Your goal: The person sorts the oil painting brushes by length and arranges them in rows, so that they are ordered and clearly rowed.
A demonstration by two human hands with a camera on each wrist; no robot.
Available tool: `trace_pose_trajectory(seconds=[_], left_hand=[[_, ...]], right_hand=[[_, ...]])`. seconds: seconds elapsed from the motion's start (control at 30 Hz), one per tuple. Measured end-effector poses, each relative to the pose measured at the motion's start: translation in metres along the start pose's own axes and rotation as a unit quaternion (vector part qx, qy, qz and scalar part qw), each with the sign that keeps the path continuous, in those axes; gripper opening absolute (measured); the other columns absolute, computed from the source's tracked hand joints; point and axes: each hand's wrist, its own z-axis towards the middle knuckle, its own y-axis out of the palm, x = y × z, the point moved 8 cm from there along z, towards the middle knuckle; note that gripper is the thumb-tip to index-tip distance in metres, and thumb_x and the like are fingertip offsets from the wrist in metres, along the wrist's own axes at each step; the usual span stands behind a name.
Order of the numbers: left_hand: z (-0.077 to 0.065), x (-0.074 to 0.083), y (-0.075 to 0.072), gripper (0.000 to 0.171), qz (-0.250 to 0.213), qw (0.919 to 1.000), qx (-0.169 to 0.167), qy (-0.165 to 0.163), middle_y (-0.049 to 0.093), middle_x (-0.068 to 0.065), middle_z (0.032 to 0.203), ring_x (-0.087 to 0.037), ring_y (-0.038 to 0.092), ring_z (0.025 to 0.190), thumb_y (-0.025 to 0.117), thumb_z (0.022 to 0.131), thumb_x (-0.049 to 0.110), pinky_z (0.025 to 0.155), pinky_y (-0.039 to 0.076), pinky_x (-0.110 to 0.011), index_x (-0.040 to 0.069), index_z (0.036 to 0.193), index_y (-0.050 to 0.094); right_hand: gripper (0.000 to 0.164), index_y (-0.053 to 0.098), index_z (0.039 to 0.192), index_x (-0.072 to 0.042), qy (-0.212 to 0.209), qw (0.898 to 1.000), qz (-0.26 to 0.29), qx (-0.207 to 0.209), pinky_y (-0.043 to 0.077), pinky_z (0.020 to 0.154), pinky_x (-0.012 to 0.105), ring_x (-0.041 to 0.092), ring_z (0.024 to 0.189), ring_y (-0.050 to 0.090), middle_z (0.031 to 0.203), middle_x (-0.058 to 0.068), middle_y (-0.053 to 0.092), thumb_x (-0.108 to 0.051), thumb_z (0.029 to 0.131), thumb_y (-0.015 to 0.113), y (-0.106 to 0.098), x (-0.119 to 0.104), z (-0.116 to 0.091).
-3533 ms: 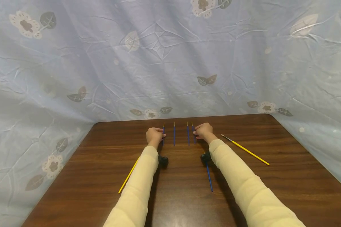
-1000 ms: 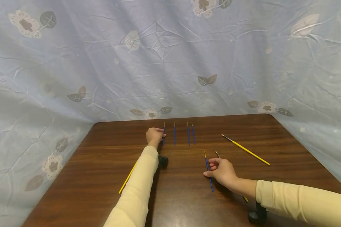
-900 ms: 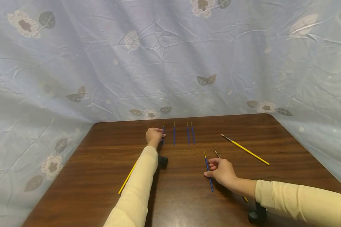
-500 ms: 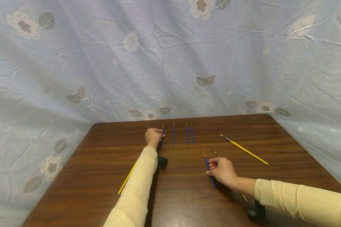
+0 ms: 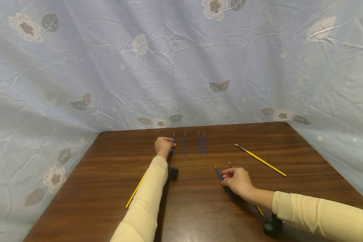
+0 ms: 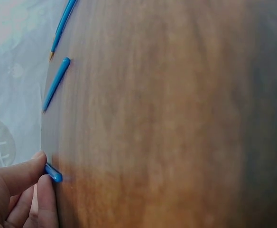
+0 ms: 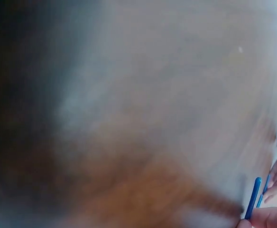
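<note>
In the left wrist view, the left hand's (image 5: 163, 145) fingers pinch a blue brush (image 6: 54, 173) near its rounded end; the head view shows its golden tip, near the desk's (image 5: 109, 174) far edge. The left hand stretches forward; the right hand (image 5: 238, 182), turned inward, pinches a slanting second brush (image 5: 218, 172), tip toward that edge.

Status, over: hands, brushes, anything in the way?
Left hand pinches leftmost blue brush. Right hand holds nearest blue brush. Possible snag: yellow brush partly hidden by right hand.
</note>
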Motion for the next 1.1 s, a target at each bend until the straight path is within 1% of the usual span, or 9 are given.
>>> trace_pose_trajectory(seconds=[0.07, 0.3, 0.47, 0.6, 0.7, 0.77, 0.9, 1.1], left_hand=[[0.000, 0.000, 0.000, 0.014, -0.001, 1.0000, 0.000, 0.001, 0.074, -0.005, 0.084, -0.018, 0.068, 0.063, 0.075, 0.085, 0.006, 0.060, 0.058, -0.028, 0.006, 0.099, 0.077], [-0.002, 0.001, 0.000, 0.015, -0.001, 1.0000, -0.005, 0.002, 0.074, -0.006, 0.087, -0.017, 0.068, 0.063, 0.076, 0.085, 0.006, 0.061, 0.058, -0.028, 0.006, 0.100, 0.077], [-0.003, 0.001, 0.000, 0.015, -0.004, 1.0000, -0.007, 0.003, 0.074, -0.006, 0.087, -0.017, 0.068, 0.065, 0.076, 0.084, 0.006, 0.061, 0.058, -0.027, 0.006, 0.099, 0.077], [-0.002, 0.001, -0.001, 0.015, 0.001, 1.0000, -0.006, 0.005, 0.074, -0.005, 0.087, -0.017, 0.067, 0.063, 0.076, 0.084, 0.007, 0.061, 0.057, -0.027, 0.006, 0.099, 0.077], [-0.002, 0.001, -0.001, 0.014, -0.001, 1.0000, -0.006, 0.004, 0.074, -0.005, 0.085, -0.016, 0.067, 0.063, 0.075, 0.085, 0.007, 0.061, 0.057, -0.027, 0.006, 0.099, 0.077], [-0.002, 0.001, -0.002, 0.014, -0.003, 1.0000, -0.006, 0.006, 0.074, -0.005, 0.084, -0.016, 0.068, 0.063, 0.075, 0.085, 0.006, 0.061, 0.057, -0.027, 0.006, 0.099, 0.077], [-0.002, 0.001, -0.002, 0.014, -0.007, 0.9999, -0.006, 0.007, 0.074, -0.005, 0.084, -0.017, 0.068, 0.064, 0.075, 0.085, 0.006, 0.061, 0.057, -0.027, 0.006, 0.099, 0.077], [0.000, 0.000, 0.000, 0.014, -0.011, 0.9999, -0.009, 0.006, 0.074, -0.006, 0.086, -0.019, 0.069, 0.068, 0.075, 0.084, 0.005, 0.062, 0.058, -0.026, 0.005, 0.098, 0.077]], right_hand=[[0.031, 0.069, 0.103, 0.009, 0.006, 1.000, 0.009, -0.003, 0.057, 0.066, 0.026, 0.017, 0.076, 0.066, 0.086, 0.007, 0.070, 0.009, 0.072, 0.076, -0.001, 0.001, 0.001], [0.032, 0.066, 0.110, 0.012, 0.008, 0.999, 0.036, -0.017, 0.058, 0.074, 0.032, 0.026, 0.088, 0.067, 0.092, 0.012, 0.071, 0.007, 0.079, 0.072, -0.004, -0.001, 0.003], [0.035, 0.059, 0.118, 0.015, 0.027, 0.995, 0.090, -0.043, 0.057, 0.080, 0.031, 0.026, 0.092, 0.066, 0.100, 0.016, 0.068, 0.008, 0.085, 0.066, -0.003, 0.001, 0.004], [0.039, 0.052, 0.126, 0.016, 0.033, 0.990, 0.126, -0.061, 0.056, 0.083, 0.030, 0.027, 0.095, 0.065, 0.108, 0.022, 0.065, 0.008, 0.088, 0.061, -0.003, -0.002, 0.010], [0.043, 0.046, 0.131, 0.016, 0.037, 0.986, 0.146, -0.071, 0.055, 0.086, 0.031, 0.028, 0.098, 0.064, 0.115, 0.026, 0.061, 0.007, 0.091, 0.059, -0.005, -0.004, 0.019], [0.045, 0.044, 0.133, 0.016, 0.049, 0.982, 0.166, -0.069, 0.055, 0.087, 0.031, 0.031, 0.101, 0.064, 0.118, 0.027, 0.059, 0.007, 0.092, 0.057, -0.007, -0.005, 0.027], [0.047, 0.040, 0.137, 0.016, 0.070, 0.974, 0.208, -0.059, 0.055, 0.084, 0.027, 0.035, 0.107, 0.061, 0.125, 0.031, 0.055, 0.009, 0.092, 0.055, -0.010, -0.006, 0.048], [0.050, 0.037, 0.141, 0.013, 0.099, 0.965, 0.238, -0.049, 0.055, 0.084, 0.025, 0.034, 0.112, 0.058, 0.132, 0.031, 0.050, 0.011, 0.093, 0.051, -0.013, -0.009, 0.078]])
